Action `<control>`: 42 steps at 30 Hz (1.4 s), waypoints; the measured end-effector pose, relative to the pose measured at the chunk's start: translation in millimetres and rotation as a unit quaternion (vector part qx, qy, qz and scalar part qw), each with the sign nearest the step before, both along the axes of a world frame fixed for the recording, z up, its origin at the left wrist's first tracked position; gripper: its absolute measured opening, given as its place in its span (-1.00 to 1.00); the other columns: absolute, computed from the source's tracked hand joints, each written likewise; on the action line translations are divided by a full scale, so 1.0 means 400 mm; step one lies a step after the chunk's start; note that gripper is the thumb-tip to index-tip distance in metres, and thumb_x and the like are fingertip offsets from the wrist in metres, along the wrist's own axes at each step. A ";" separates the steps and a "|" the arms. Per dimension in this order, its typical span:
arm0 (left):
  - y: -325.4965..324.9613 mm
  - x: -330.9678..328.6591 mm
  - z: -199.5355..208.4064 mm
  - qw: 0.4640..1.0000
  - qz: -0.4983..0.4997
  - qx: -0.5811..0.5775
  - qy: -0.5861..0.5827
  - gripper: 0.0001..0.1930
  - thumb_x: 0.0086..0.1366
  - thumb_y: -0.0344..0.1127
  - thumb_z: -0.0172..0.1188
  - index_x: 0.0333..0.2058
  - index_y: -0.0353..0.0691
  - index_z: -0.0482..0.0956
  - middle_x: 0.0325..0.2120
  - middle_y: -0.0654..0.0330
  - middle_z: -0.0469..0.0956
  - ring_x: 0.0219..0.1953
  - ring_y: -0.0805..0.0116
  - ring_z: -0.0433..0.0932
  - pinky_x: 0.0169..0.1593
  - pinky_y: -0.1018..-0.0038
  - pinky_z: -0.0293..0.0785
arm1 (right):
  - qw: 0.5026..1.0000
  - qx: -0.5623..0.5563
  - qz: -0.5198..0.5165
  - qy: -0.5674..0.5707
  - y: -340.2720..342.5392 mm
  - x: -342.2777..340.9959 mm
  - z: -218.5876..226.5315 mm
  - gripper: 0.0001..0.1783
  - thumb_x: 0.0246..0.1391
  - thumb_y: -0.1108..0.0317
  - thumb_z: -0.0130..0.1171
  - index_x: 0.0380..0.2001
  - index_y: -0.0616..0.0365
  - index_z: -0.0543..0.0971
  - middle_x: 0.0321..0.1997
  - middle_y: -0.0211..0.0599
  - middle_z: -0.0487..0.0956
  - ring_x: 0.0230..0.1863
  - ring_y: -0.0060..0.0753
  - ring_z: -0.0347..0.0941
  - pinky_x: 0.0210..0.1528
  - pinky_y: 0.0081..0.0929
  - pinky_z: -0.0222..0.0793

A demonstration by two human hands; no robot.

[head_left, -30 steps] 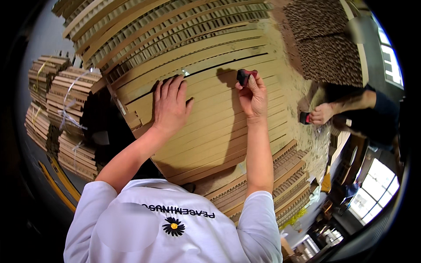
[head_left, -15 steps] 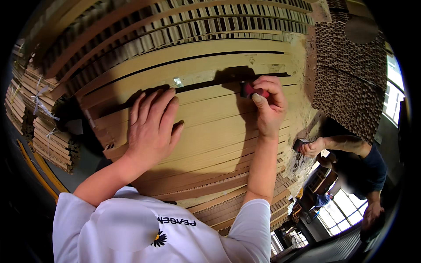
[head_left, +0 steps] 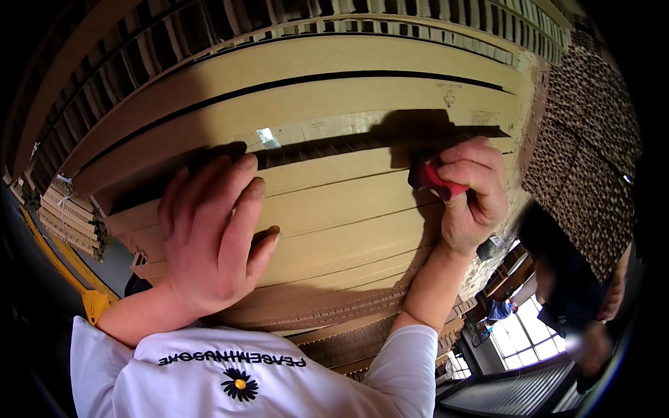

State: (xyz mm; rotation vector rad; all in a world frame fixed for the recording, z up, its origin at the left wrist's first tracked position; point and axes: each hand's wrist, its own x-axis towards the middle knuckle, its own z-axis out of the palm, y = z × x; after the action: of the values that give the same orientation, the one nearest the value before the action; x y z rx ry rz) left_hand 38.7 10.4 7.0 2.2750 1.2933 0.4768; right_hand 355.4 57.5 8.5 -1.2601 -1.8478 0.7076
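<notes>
White shirt (head_left: 265, 380) with a daisy print fills the bottom of the view, both forearms rising out of it. Left hand (head_left: 212, 233) lies flat on the stack of folded cardboard sheets (head_left: 348, 209), palm down, grip spread wide, fingers fanned and pinching nothing; its fingertips reach the dark gap between two sheets. Right hand (head_left: 470, 195) sits further along that same gap, near the stack's right edge, its grip pressed together around a small red and black tool (head_left: 433, 178), thumb on top, tool nose touching the cardboard just below the shadowed slot. Just beyond the fingers, a strip of clear tape (head_left: 268, 137) glints on the sheet above the gap. Further up, more corrugated edges (head_left: 293, 28) curve across the top. Off to the right, a tall stack of corrugated board (head_left: 585, 167) stands, with another person (head_left: 578, 299), blurred, below it and bright windows (head_left: 523, 334) behind. Far left, strapped bundles of cardboard (head_left: 70, 223) rest low down.
</notes>
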 end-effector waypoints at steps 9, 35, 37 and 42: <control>0.003 -0.005 0.004 1.000 -0.022 -0.005 0.009 -0.35 0.10 -0.28 0.37 0.14 -0.45 0.40 0.18 -0.22 0.42 0.14 -0.24 0.45 0.25 -0.14 0.24 | 1.000 -0.011 0.012 -0.014 0.010 -0.009 0.006 -0.77 0.11 0.20 0.36 -0.34 0.15 0.70 -0.26 -0.21 0.65 -0.30 -0.28 0.50 -0.29 -0.44 0.34; -0.005 0.005 -0.001 0.999 0.013 0.017 0.026 -0.44 0.11 -0.18 0.35 0.06 -0.36 0.53 0.14 -0.08 0.52 0.11 -0.06 0.52 0.24 -0.03 0.28 | 0.997 0.014 0.037 -0.062 0.022 -0.013 0.008 -0.80 -0.02 0.31 0.42 -0.34 0.17 0.71 -0.28 -0.21 0.65 -0.37 -0.29 0.49 -0.37 -0.45 0.32; -0.005 0.006 0.000 0.999 0.012 0.015 0.030 -0.44 0.12 -0.18 0.34 0.06 -0.36 0.53 0.14 -0.08 0.52 0.11 -0.06 0.52 0.24 -0.03 0.28 | 0.997 0.018 0.042 -0.067 0.025 -0.012 0.009 -0.81 -0.03 0.33 0.41 -0.34 0.18 0.70 -0.28 -0.21 0.65 -0.38 -0.28 0.49 -0.38 -0.45 0.32; 0.000 0.005 0.002 0.999 0.005 0.019 0.032 -0.46 0.15 -0.18 0.34 0.06 -0.38 0.53 0.14 -0.09 0.52 0.11 -0.05 0.52 0.24 -0.02 0.28 | 0.995 0.030 0.051 -0.076 0.029 -0.011 0.008 -0.81 -0.03 0.34 0.40 -0.35 0.20 0.70 -0.29 -0.20 0.64 -0.39 -0.28 0.50 -0.39 -0.44 0.32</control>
State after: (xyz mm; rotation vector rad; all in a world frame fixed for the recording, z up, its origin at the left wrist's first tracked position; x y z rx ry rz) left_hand 40.8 10.3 7.7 2.3348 1.3380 0.4387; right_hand 351.0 69.2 11.8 -1.2156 -2.0539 0.6210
